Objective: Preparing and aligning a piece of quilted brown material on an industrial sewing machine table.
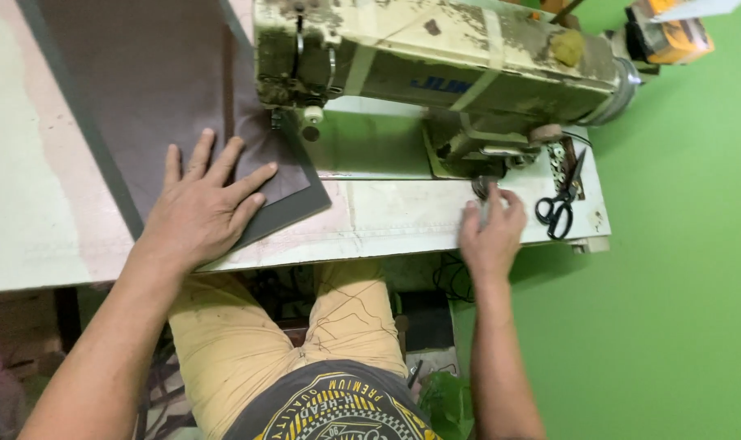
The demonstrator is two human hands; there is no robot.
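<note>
floor [680, 285]: bright green, smooth, evenly lit | surface [44, 204]: worn off-white sewing table, stained, scuffed | under the surface [28, 326]: dark shadowed space, tangled cables | far corner [672, 37]: orange-and-yellow object, partly cut off

Views: one only, worn on the person's head.
Direction: steeply downward and forward, over the lap onto the pale worn counter [387, 220].
Nearness: close, at arm's reach; the cream, grimy sewing machine [436, 65] fills the upper frame.
Edges: forearms enter from the bottom; green floor [680, 285] lies on the right.
Shared ground: none, no second view.
</note>
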